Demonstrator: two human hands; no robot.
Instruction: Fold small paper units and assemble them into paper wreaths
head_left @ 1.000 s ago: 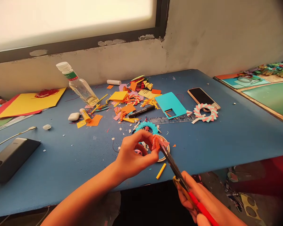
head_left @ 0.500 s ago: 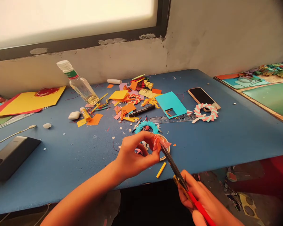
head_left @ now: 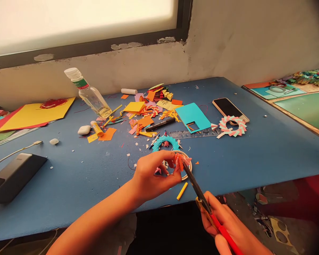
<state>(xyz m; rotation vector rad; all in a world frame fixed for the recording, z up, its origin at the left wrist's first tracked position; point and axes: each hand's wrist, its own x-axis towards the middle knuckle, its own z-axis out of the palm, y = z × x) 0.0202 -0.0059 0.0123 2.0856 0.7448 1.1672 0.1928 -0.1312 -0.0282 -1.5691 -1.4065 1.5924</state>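
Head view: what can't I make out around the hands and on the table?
All in the head view:
Folded paper: partly hidden by the left hand.
Red-handled tool: handle end cut off by the bottom edge, grip partly covered by the right hand.
Phone: near end partly covered by the paper ring.
Black box: cut off by the left edge.

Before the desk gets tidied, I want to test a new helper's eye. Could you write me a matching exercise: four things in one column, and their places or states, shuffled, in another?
Things:
1. Pink paper
2. Red-handled tool
3. Bottle
4. Phone

Places or states:
A. Topped with a white cap
B. Held in the right hand
C. Partly hidden behind a paper ring
D. Pinched in the left hand

Right pairs: 1-D, 2-B, 3-A, 4-C
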